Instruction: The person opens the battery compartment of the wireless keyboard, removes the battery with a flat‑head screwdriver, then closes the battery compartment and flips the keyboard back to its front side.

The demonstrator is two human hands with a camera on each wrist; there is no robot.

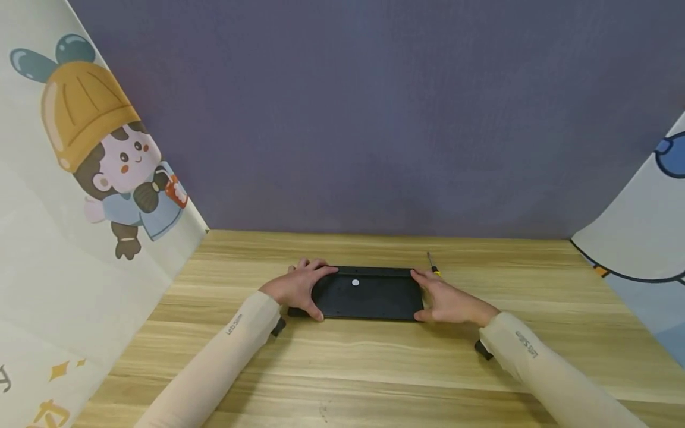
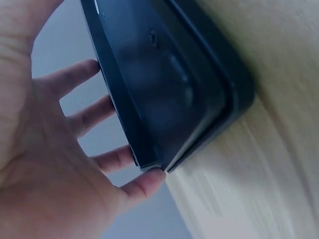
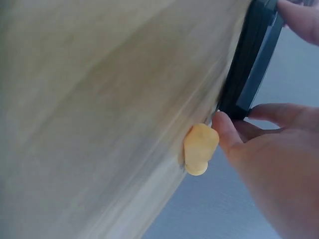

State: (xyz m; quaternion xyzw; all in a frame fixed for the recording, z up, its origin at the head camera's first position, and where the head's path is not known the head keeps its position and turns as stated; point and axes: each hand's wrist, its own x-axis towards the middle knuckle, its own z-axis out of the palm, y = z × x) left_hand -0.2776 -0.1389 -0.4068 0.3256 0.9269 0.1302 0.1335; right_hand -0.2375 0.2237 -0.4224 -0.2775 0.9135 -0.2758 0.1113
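A flat black rectangular panel (image 1: 374, 297) lies across the wooden table, with a raised bar along its far side and a white round spot near it. My left hand (image 1: 302, 288) grips its left end, thumb at the near edge and fingers at the far edge. In the left wrist view, the fingertips touch the rim of the black panel (image 2: 149, 74), and small holes show in its face. At the right end, my right hand (image 1: 446, 298) holds the panel between thumb and fingers. The right wrist view shows those fingertips at the corner of the panel (image 3: 244, 74).
A screwdriver (image 1: 433, 263) with a yellow and black handle lies just behind my right hand. Its yellow handle end (image 3: 199, 147) shows beside the fingers in the right wrist view. A grey-purple wall (image 1: 374, 119) rises behind the table (image 1: 348, 380), and printed panels flank both sides.
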